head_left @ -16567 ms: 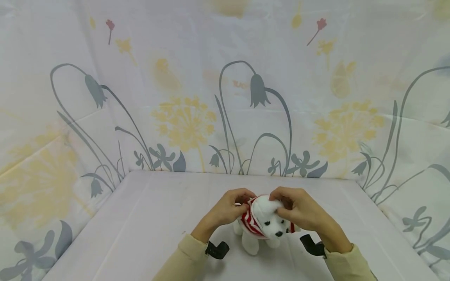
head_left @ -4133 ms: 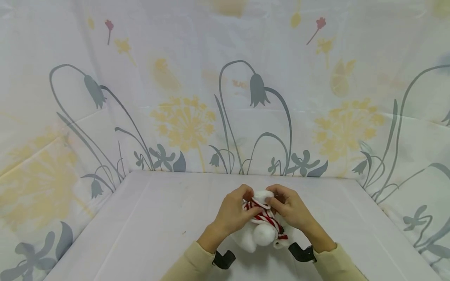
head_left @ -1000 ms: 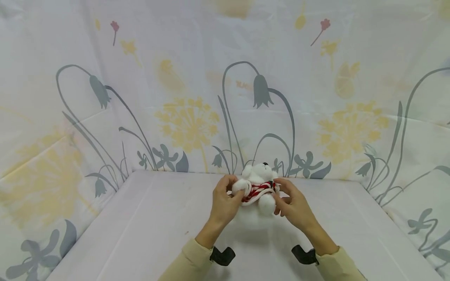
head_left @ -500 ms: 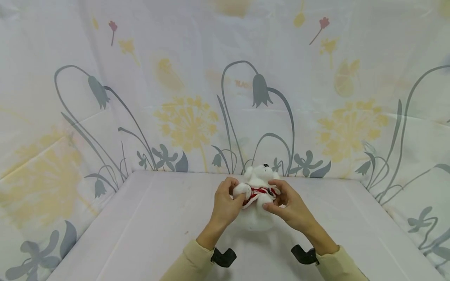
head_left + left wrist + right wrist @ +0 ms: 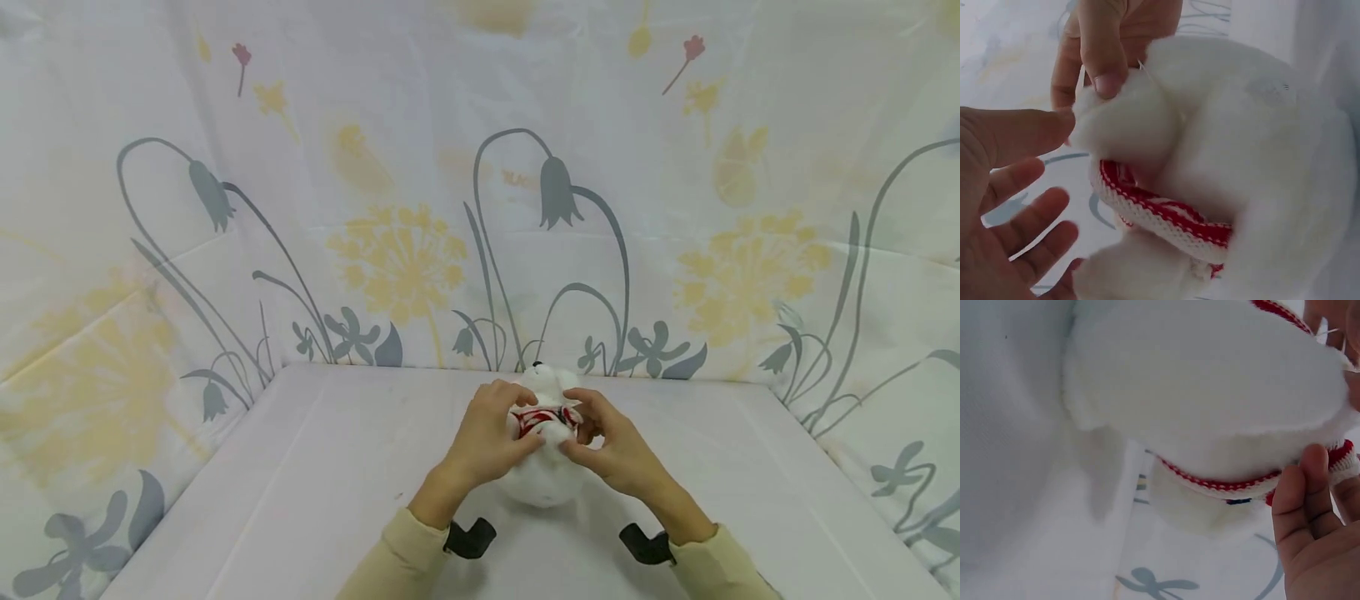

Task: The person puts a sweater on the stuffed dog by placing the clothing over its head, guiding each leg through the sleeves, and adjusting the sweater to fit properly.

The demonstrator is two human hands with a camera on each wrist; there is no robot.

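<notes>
A white stuffed dog point(image 5: 546, 487) in a red-and-white knitted sweater point(image 5: 536, 419) sits in front of me, its black nose pointing up and away. My left hand point(image 5: 487, 437) is at its left side. In the left wrist view the left thumb point(image 5: 1029, 132) reaches the tip of a plush paw point(image 5: 1129, 119), while the other fingers spread loosely behind. My right hand point(image 5: 615, 446) pinches that paw between thumb and fingers from the other side. The sweater's hem point(image 5: 1229, 485) runs near the right fingers. A thin white thread shows at the paw.
A white-covered table point(image 5: 360, 467) lies under the toy. Behind it hangs a pale curtain point(image 5: 420, 150) with flower prints, which also closes in both sides. A black bracket sits at each wrist, by the left point(image 5: 471, 537) and right point(image 5: 647, 546) sleeve cuffs.
Long ago the dog stood facing me; later it was tipped over, and now it sits nose-up. Within the last half second my left hand let go of a foreleg and shifted right across its front.
</notes>
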